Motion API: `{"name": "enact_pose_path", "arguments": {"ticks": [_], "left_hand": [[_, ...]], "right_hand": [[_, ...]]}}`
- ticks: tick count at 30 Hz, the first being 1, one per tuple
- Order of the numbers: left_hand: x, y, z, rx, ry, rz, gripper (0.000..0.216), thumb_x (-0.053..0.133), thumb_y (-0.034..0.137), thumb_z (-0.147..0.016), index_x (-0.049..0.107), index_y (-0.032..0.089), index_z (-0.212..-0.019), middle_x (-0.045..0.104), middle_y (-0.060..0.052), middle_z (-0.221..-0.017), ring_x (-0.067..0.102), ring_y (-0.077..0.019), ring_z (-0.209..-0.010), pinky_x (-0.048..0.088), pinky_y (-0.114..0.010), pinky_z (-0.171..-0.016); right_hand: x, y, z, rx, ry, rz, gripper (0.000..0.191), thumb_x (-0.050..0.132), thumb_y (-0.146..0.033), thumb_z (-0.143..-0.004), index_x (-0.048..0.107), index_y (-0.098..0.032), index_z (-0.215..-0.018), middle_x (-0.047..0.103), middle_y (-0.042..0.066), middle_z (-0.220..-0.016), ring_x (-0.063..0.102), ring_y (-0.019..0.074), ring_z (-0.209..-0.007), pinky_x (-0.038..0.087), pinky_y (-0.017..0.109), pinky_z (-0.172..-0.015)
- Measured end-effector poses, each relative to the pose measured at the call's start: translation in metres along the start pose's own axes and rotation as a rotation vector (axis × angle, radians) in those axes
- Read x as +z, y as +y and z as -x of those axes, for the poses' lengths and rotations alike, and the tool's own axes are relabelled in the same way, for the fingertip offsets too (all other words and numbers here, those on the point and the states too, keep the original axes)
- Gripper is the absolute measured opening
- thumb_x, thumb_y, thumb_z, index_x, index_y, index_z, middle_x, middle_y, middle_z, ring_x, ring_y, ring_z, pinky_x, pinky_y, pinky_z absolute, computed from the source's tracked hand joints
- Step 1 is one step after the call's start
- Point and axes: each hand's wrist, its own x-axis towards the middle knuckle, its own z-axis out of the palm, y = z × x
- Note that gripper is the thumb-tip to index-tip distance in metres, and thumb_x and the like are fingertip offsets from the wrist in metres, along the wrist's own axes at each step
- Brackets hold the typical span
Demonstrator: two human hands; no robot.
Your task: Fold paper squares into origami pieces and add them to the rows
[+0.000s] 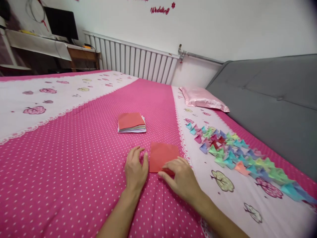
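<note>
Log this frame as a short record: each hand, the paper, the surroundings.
left hand: left hand, open, beside the red sheet's left edge; contact unclear
right hand: right hand, fingers over the sheet's near right part; grip unclear
surface: pink and white bedspread
paper supply: paper stack, red on top, beyond the left hand
folded work: many-coloured folded pieces, to the right
background: pink pillow, grey headboard

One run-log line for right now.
left hand: open, beside red sheet; right hand: at sheet's near right corner; paper stack: beyond, left; folded papers: right
</note>
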Motion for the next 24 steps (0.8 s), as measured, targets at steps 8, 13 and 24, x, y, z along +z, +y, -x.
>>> {"name": "enact_pose_path", "arguments": {"ticks": [8, 13, 24], "left_hand": [[0.011, 0.021, 0.002, 0.275, -0.116, -0.199, 0.033, 0.036, 0.025, -0.086, 0.055, 0.014, -0.112, 0.053, -0.01, -0.124, 0.046, -0.0205, -0.116, 0.035, -0.036, -0.1], [0.036, 0.032, 0.0, 0.477, -0.399, -0.351, 0.045, 0.028, 0.017, -0.085, 0.044, 0.011, -0.127, 0.045, -0.012, -0.133, 0.034, -0.0211, -0.127, 0.023, -0.041, -0.107], [0.055, 0.016, 0.004, 0.417, -0.643, -0.489, 0.054, 0.028, 0.025, -0.084, 0.033, 0.01, -0.135, 0.031, -0.011, -0.142, 0.02, -0.0218, -0.133, 0.014, -0.039, -0.108]], "right_hand": [[0.0, 0.018, -0.04, 0.155, 0.168, -0.441, 0.047, 0.028, -0.04, -0.091, 0.034, -0.018, -0.133, 0.039, 0.008, -0.137, 0.035, 0.0193, -0.126, 0.03, 0.041, -0.103], [0.039, 0.037, -0.033, 0.153, -0.012, -0.473, 0.055, 0.019, -0.047, -0.091, 0.022, -0.018, -0.139, 0.026, 0.006, -0.144, 0.02, 0.0177, -0.134, 0.014, 0.043, -0.11], [0.048, 0.048, -0.03, 0.188, -0.169, -0.117, 0.065, 0.011, -0.053, -0.089, 0.021, -0.014, -0.139, 0.021, 0.007, -0.146, 0.011, 0.0222, -0.135, 0.007, 0.043, -0.11]]}}
